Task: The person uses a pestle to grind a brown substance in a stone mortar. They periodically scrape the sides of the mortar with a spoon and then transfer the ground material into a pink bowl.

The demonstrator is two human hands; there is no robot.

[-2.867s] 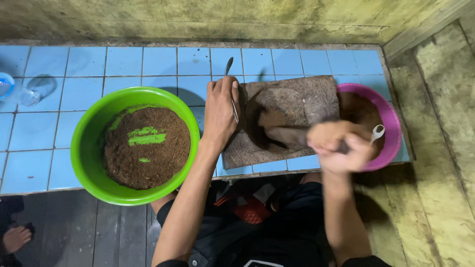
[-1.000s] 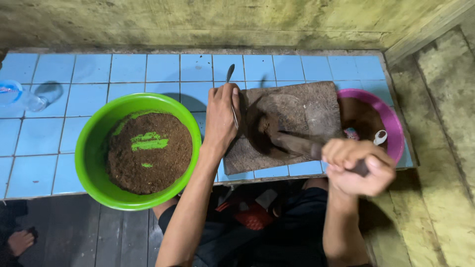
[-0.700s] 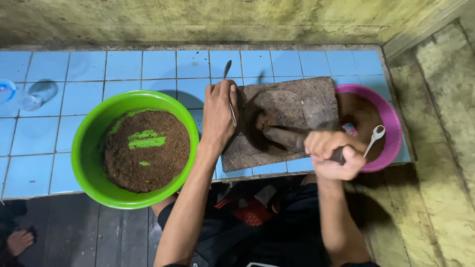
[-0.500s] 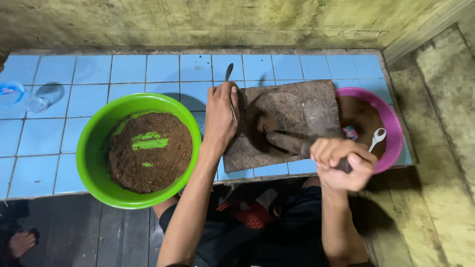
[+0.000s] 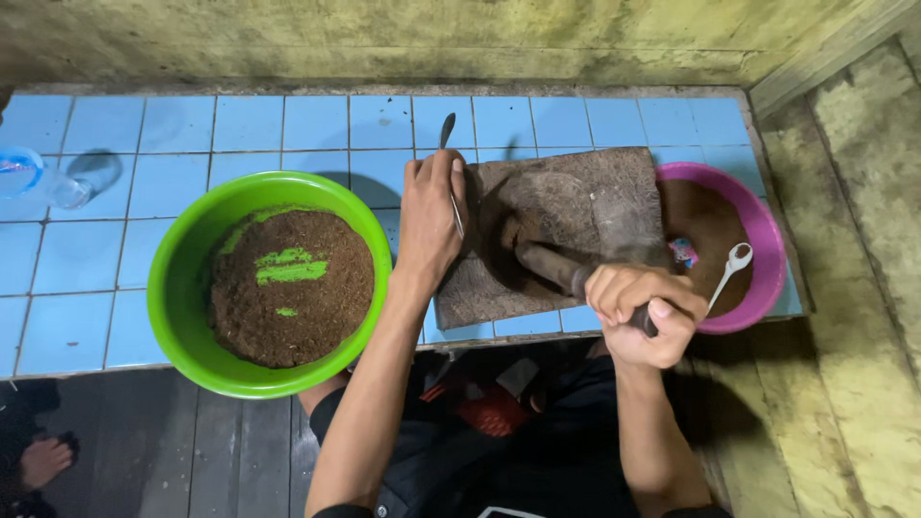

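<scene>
A flat brown grinding slab [image 5: 585, 206] lies on the blue tiled counter [image 5: 288, 125]. My right hand [image 5: 643, 312] is closed around the near end of a dark pestle [image 5: 542, 264], whose far end rests on a lump of brown paste on the slab. My left hand [image 5: 432, 216] lies on the slab's left edge and holds a thin metal spoon [image 5: 448, 144] pointing away from me. A green bowl [image 5: 192, 326] to the left holds a mound of brown ground matter with green smears.
A pink bowl [image 5: 767, 230] at the right holds brown powder, a white plastic spoon [image 5: 731, 269] and a small coloured packet. A clear bottle [image 5: 43, 182] lies at the far left. A grimy wall runs behind the counter. A foot [image 5: 43, 460] shows at the lower left.
My right hand has been working the pestle back and forth over the slab, and now sits nearer the front edge. The left hand and both bowls have stayed put.
</scene>
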